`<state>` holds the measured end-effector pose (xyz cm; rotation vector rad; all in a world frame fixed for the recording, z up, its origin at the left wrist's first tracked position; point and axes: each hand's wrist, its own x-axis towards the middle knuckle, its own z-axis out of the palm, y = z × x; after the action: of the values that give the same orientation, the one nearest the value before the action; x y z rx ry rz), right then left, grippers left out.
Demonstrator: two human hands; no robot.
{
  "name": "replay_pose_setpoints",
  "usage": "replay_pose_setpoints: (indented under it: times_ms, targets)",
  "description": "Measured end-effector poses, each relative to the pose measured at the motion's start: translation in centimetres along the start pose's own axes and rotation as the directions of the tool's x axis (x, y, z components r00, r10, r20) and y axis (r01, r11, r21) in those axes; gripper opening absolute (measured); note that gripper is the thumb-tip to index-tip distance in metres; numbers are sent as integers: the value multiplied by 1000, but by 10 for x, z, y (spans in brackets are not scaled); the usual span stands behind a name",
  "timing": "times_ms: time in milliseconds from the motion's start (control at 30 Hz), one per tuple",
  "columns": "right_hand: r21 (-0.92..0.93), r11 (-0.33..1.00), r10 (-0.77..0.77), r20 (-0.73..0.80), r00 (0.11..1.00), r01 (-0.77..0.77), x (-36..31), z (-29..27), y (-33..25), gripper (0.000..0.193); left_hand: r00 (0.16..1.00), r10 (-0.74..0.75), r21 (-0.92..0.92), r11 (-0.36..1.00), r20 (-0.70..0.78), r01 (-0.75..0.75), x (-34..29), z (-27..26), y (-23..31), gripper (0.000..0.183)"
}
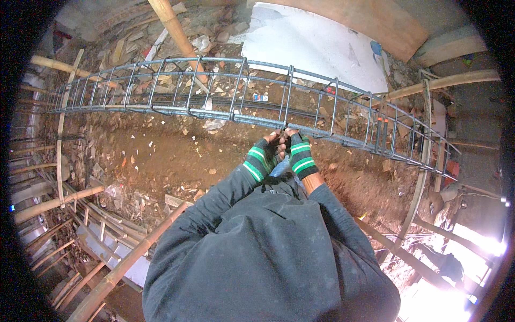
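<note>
A long rebar cage of steel bars and stirrups stretches across in front of me. At its near lower bar, beside a stirrup, my left hand and my right hand meet with fingers pinched close together. Both wear fingerless gloves striped black, green and white. Whatever lies between the fingertips is too small to make out. To the right, a tool with two orange handles hangs on the cage.
Wooden cross supports bear the cage at left and right. A bamboo pole slants down behind it. A white sheet lies beyond, among rubble. More bamboo poles stand at the lower left. Brown soil with scattered chips lies below.
</note>
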<state>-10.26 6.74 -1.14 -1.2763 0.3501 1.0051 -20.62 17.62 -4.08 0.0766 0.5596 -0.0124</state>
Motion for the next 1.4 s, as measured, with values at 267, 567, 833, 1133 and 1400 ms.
replay_pose_setpoints:
  times_ms: [267,567,833,1133,1400]
  targets:
    - [263,962,68,35,997,-75,18,-8,8,16,968,214,325,932,-133,-161,2,19,-1,25]
    - [-120,971,-220,-90,971,208,33,-23,26,18,965,233,399,902,-124,-166,33,-13,8,23]
    - [-261,917,-324,-54,944,300,32,-23,31,17,925,349,585,786,-150,-202,30,-6,7,22]
    - [-198,895,-429,-148,891,399,78,-33,40,21,928,371,664,689,21,-290,37,-12,18,22]
    - [-207,960,-189,8,982,187,59,-45,38,23,904,428,708,640,-5,-299,30,0,14,22]
